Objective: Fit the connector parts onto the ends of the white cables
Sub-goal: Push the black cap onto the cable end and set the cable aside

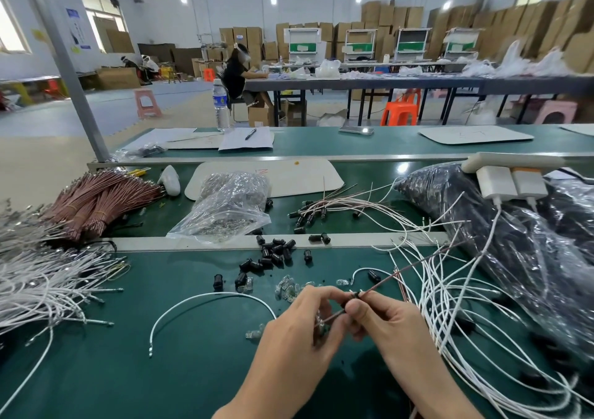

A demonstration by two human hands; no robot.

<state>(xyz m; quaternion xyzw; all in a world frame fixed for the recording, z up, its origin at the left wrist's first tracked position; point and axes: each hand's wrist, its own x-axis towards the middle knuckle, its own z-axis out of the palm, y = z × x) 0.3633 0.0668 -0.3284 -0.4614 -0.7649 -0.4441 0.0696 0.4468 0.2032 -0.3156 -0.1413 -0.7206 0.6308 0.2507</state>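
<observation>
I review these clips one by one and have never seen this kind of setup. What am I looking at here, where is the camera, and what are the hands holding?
There is no machine: a person works with bare hands, filmed by a camera worn on the head, looking down at a green workbench. The left hand and right hand meet around a small black connector part with a brownish wire running from it. On the bench lie loose black connector parts, small clear pieces, a curved white cable, heaps of white cables left and right, and a bundle of brown wires.

Both hands meet over the green worktop [199, 370]: left hand [295, 338] and right hand [389, 325] pinch a small black connector [348, 299] on a brown wire [418, 266].
</observation>
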